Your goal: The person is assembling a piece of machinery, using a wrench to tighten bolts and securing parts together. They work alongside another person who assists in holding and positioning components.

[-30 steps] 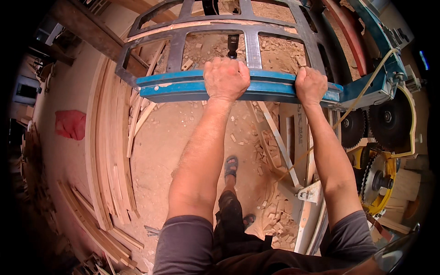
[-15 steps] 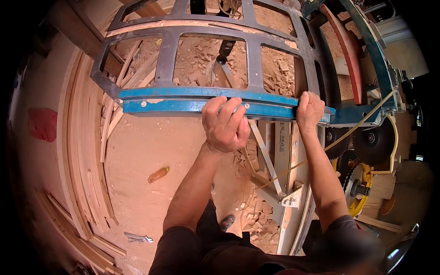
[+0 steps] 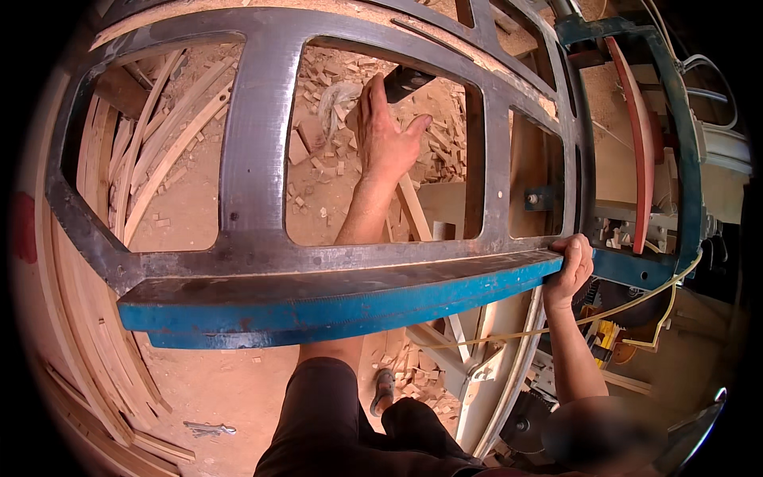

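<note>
Blue-edged steel frame (image 3: 334,298) now sits tilted close under the head; the left hand (image 3: 387,135) has quit its front rail and reaches through an opening, fingers curled about a dark handle (image 3: 407,81). The right hand (image 3: 571,269) stays clamped on the rail's right end. Timber offcuts (image 3: 318,151) and curved strips (image 3: 95,318) litter the sawdust floor; a circular saw (image 3: 628,298) crowds the right.

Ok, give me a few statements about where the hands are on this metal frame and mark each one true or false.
1. The right hand grips the end of the blue bar. True.
2. The left hand rests on the blue bar. False: it reaches through an opening of the grey metal frame and touches a dark object there.
3. Wood scraps lie on the ground under the frame. True.
4. Both hands hold the dark object. False: only the left hand is at it.
</note>
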`<action>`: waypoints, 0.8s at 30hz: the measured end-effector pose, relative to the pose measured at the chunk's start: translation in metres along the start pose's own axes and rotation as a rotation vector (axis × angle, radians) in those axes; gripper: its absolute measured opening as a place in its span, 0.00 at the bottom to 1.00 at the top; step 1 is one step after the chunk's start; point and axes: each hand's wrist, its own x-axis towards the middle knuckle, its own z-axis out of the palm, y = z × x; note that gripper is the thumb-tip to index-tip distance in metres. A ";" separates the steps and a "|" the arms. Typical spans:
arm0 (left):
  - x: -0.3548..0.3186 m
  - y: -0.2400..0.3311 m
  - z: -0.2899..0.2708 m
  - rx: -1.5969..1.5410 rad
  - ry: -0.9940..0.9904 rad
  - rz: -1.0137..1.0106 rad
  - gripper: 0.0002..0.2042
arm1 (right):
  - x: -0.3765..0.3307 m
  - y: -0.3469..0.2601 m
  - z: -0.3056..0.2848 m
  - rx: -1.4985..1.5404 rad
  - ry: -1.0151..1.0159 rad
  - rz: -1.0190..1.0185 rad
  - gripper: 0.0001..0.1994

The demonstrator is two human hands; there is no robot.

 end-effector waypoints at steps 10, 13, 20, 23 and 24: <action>0.071 -0.023 0.030 0.089 -0.081 0.033 0.15 | 0.003 -0.015 0.006 0.054 -0.011 0.048 0.20; 0.076 -0.022 0.030 0.093 -0.188 0.076 0.14 | 0.002 -0.015 0.003 0.038 -0.015 0.075 0.20; 0.068 -0.023 0.043 0.084 -0.181 0.038 0.12 | -0.003 -0.008 -0.005 0.015 -0.024 0.092 0.20; 0.070 -0.024 0.046 0.192 0.184 0.065 0.11 | 0.005 -0.018 0.006 0.043 -0.025 0.065 0.20; 0.066 -0.022 0.053 0.170 0.221 0.082 0.11 | 0.003 -0.016 0.004 0.035 -0.022 0.075 0.20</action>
